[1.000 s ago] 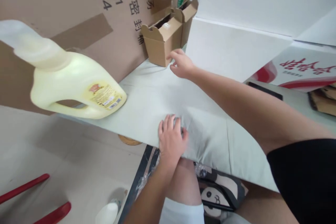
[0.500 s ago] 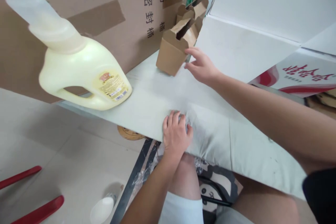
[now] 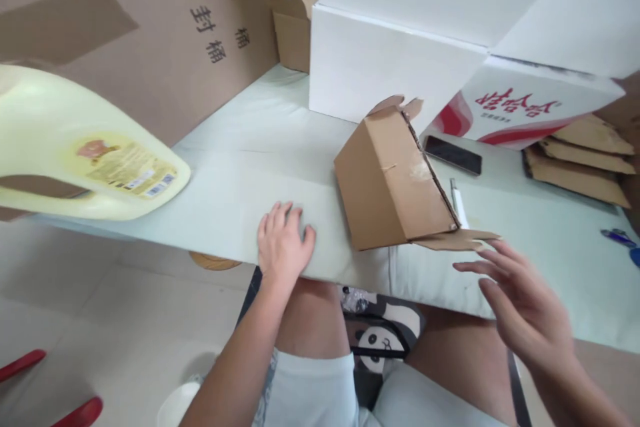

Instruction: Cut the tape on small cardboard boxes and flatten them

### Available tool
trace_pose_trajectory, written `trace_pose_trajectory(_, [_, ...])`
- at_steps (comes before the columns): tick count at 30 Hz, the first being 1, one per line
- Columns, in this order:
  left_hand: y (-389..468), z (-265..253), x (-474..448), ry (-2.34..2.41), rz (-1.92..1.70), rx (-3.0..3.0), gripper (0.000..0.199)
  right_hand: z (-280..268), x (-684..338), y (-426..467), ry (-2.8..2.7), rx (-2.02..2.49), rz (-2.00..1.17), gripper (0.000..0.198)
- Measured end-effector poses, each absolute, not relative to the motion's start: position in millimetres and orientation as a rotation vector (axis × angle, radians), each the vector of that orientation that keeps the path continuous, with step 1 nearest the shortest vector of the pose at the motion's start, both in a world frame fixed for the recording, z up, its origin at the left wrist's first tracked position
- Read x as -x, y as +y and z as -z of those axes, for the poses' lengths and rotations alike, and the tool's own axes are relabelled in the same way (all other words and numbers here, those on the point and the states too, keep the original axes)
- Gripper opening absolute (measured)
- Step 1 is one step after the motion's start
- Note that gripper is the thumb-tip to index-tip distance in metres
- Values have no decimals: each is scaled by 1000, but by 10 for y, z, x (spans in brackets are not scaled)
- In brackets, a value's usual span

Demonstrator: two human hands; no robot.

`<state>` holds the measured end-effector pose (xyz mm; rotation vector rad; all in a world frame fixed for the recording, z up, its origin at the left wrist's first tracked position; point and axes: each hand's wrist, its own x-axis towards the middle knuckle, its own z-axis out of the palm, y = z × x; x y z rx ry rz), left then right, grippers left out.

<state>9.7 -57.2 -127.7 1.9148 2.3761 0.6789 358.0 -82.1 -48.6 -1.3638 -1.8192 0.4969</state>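
Note:
A small brown cardboard box [image 3: 387, 177] sits tilted on the cloth-covered table in front of me, its flaps toward the right. My right hand [image 3: 523, 297] is at the box's near right corner. Its fingers are stretched and spread, with the fingertips at the end of a flap [image 3: 450, 240]; thumb and fingers are apart. To the left of the box, my left hand [image 3: 284, 240] lies palm down near the table's front edge, fingers loosely spread and holding nothing.
A pale yellow jug [image 3: 100, 147] stands left, before a large carton [image 3: 150, 33]. White boxes [image 3: 395, 60] line the back, with another brown box [image 3: 293, 37] beside them. Right are a phone [image 3: 454, 155], a white pen-like tool [image 3: 459, 203] and stacked flat cardboard [image 3: 580, 167].
A brown box has come from the back of the table to the middle right, along with my right hand. My view has turned rightward. The left hand stays on the table.

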Motion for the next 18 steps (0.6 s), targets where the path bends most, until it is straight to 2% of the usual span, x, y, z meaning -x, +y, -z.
trace_pose_trajectory(5, [-512,1263,-109,2393,-650,-1924,38,711,-3583,-1170,-1511,1403,-700,29])
trace_pose_trajectory(13, [-471,1229,-132,2422,-627,-1906,37,1043,-3631,-1118,-1437,1435,-881,31])
trace_pose_trajectory(18, [-448,1188,-152,2423,-600,-1887,36,759,-3440,-816,-1611,1173,-797,35])
